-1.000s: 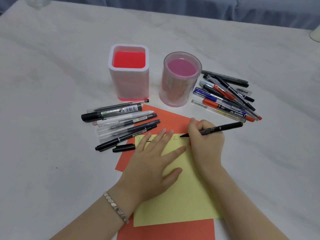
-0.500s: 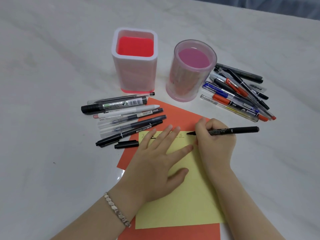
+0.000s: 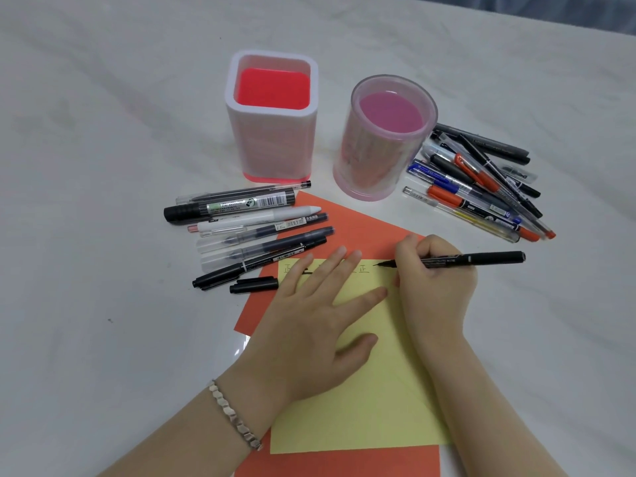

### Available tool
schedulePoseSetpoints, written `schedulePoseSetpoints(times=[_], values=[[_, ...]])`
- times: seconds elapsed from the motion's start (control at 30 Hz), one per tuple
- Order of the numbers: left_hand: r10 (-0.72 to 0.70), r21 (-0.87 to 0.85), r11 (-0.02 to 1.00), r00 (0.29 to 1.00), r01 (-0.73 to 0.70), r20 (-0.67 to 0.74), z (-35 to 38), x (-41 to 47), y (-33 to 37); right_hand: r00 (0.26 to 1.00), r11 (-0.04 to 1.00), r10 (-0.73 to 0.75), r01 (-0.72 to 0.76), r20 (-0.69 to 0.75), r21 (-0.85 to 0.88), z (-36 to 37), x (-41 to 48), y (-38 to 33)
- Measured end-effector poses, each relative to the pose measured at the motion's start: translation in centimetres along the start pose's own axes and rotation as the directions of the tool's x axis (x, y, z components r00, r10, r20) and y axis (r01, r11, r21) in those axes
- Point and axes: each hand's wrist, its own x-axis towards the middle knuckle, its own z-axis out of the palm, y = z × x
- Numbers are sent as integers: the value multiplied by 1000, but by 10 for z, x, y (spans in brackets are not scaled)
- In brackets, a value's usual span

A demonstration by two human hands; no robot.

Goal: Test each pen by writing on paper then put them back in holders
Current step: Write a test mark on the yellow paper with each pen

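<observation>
Two hands unchanged: left hand [image 3: 309,325] pressing paper [image 3: 361,407], right hand [image 3: 434,287] gripping pen [image 3: 492,258].

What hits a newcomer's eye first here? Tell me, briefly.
At the back stand an empty square red-bottomed holder and an empty round pink holder. In front, the right hand holds a black pen to yellow paper that the left hand presses flat. Loose pens lie in a left pile and a right pile.
</observation>
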Motion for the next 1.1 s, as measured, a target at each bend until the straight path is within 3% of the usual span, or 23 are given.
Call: schedulePoseSetpoints(times=[1.1], values=[[-5, 5, 1000, 1000, 5, 13, -2, 0, 0, 999, 1000, -21, 21, 49, 1, -1, -1, -2]])
